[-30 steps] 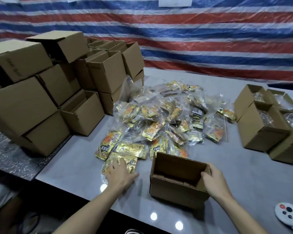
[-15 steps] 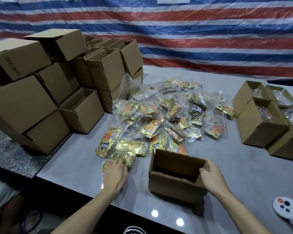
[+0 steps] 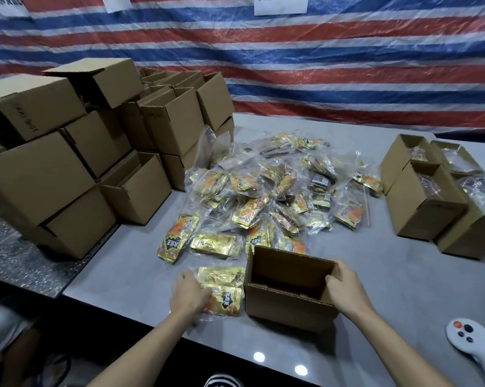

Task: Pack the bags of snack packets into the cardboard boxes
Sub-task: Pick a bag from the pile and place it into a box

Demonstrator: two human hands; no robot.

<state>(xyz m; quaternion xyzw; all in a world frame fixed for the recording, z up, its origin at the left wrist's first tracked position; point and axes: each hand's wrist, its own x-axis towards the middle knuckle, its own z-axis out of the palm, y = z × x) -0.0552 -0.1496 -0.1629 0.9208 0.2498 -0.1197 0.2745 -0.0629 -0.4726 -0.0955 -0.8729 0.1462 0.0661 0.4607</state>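
White paper signs (image 3: 281, 4) taped on the striped tarpaulin (image 3: 319, 65) are printed with dark characters, cut off by the frame edge and unreadable. Black and white characters are printed on the gold snack packets (image 3: 177, 238), too blurred to read. Faint handwritten marks on one cardboard box (image 3: 26, 107) cannot be made out.

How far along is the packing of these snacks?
Done: three boxes at right hold bags. In hand: the left hand grips a bag of snack packets beside the open, seemingly empty box that the right hand steadies. Left: the big pile of bags and the stacked boxes.
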